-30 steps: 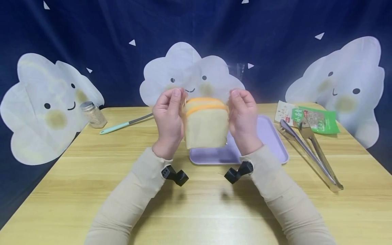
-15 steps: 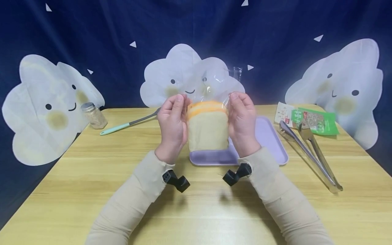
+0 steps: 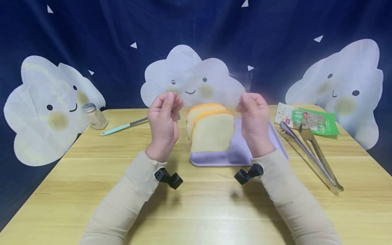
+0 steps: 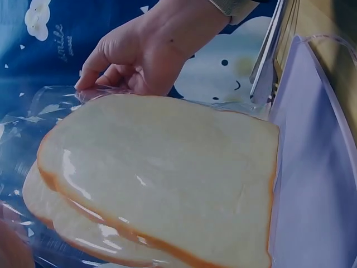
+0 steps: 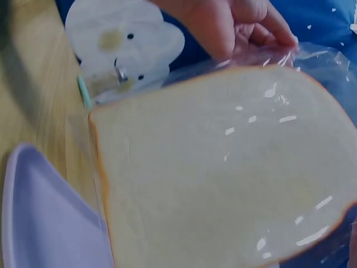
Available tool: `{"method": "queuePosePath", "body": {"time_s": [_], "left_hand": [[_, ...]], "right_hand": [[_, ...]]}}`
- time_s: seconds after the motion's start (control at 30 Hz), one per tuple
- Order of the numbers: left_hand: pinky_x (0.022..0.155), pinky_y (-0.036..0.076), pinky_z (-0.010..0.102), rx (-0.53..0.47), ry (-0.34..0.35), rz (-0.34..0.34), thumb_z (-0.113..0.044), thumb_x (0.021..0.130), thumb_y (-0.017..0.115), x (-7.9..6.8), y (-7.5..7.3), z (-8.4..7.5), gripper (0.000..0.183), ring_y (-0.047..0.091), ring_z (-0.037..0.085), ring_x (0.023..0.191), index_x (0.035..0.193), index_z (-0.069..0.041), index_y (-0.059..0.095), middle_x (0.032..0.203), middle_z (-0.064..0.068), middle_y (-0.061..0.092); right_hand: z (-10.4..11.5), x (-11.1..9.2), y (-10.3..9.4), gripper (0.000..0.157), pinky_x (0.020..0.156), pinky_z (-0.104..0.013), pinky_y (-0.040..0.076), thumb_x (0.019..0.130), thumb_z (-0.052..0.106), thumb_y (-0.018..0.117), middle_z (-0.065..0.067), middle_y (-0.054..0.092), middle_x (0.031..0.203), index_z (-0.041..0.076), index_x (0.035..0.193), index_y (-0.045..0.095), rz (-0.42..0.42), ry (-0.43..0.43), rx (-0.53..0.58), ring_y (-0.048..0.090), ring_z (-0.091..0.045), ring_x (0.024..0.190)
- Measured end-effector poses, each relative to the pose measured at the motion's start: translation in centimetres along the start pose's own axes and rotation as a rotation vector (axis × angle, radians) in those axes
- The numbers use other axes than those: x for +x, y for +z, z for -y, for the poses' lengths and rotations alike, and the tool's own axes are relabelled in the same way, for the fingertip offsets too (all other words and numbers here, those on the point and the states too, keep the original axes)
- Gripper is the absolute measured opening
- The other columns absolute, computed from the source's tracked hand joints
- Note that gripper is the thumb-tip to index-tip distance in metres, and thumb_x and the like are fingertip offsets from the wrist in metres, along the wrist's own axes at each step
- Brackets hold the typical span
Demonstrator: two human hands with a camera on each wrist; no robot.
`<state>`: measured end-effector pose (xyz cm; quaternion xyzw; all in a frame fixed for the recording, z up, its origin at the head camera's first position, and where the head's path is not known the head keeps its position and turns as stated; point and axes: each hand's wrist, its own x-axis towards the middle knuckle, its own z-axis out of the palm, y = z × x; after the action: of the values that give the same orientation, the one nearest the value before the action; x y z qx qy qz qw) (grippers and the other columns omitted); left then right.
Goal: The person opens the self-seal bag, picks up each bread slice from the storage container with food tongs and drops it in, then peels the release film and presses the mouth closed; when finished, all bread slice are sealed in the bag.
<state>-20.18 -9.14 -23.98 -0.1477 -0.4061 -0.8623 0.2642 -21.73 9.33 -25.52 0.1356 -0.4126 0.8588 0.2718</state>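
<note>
Two slices of bread (image 3: 212,132), cream with orange-brown crusts, stand nearly upright inside a clear plastic bag (image 4: 47,106). They hang above a lilac tray (image 3: 245,149), one slice partly behind the other. On the left, my left hand (image 3: 163,124) pinches one side of the bag's upper part between thumb and fingers. The opposite side is pinched by my right hand (image 3: 256,120), also seen along the top of the left wrist view. Glare makes the bag's mouth hard to make out.
A lidded glass jar (image 3: 94,116) and a tool with a mint-green handle (image 3: 115,129) lie back left; the tool's head is hidden. Metal tongs (image 3: 312,154) lie at right, before a green packet (image 3: 321,122) and a white packet (image 3: 284,114). A thin strip (image 3: 226,176) lies near the tray.
My hands have moved apart, the left one leftward and the right one rightward. The bread slices have shifted within the bag, the front one now offset to the right of the rear one.
</note>
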Motion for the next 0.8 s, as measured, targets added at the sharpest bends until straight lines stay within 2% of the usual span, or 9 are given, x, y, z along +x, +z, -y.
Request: {"method": "queuePosePath", "body": {"time_s": [0.2,0.5,0.63,0.8], "left_hand": [[0.071,0.054,0.023,0.007,0.013,0.022,0.003,0.091,0.051,0.2,0.1,0.0,0.026,0.063,0.007,0.065,0.076,-0.01,0.067,0.07,0.0,0.065],[0.066,0.054,0.023,0.087,0.019,0.052,0.005,0.089,0.054,0.7,-0.7,0.1,0.026,0.062,0.009,0.064,0.078,-0.012,0.07,0.068,0.001,0.064],[0.064,0.054,0.022,0.132,0.028,0.087,0.006,0.088,0.056,0.9,-1.3,0.2,0.025,0.062,0.01,0.064,0.081,-0.012,0.071,0.068,0.001,0.064],[0.063,0.054,0.023,0.214,0.094,0.152,0.01,0.084,0.059,1.3,-2.0,0.1,0.025,0.062,0.011,0.064,0.083,-0.012,0.071,0.068,0.0,0.066]], "right_hand": [[0.8,0.7,-0.9,0.022,0.053,-0.02,0.043,0.085,-0.009,0.053,-0.002,0.056,0.063,0.007,0.073,0.061,0.079,-0.034,-0.077,0.049,-0.012,0.054],[2.1,1.4,-1.7,0.012,0.052,-0.021,0.045,0.083,-0.006,0.059,0.0,0.059,0.065,0.003,0.078,0.064,0.172,0.002,-0.241,0.051,-0.011,0.052],[2.4,1.5,-2.0,0.017,0.052,-0.02,0.047,0.082,-0.006,0.058,0.001,0.058,0.063,0.007,0.074,0.062,0.173,0.02,-0.302,0.052,-0.01,0.053],[2.7,1.6,-2.3,0.023,0.059,-0.022,0.05,0.084,-0.007,0.054,0.001,0.06,0.063,0.011,0.072,0.06,0.209,0.013,-0.343,0.057,-0.01,0.055]]}}
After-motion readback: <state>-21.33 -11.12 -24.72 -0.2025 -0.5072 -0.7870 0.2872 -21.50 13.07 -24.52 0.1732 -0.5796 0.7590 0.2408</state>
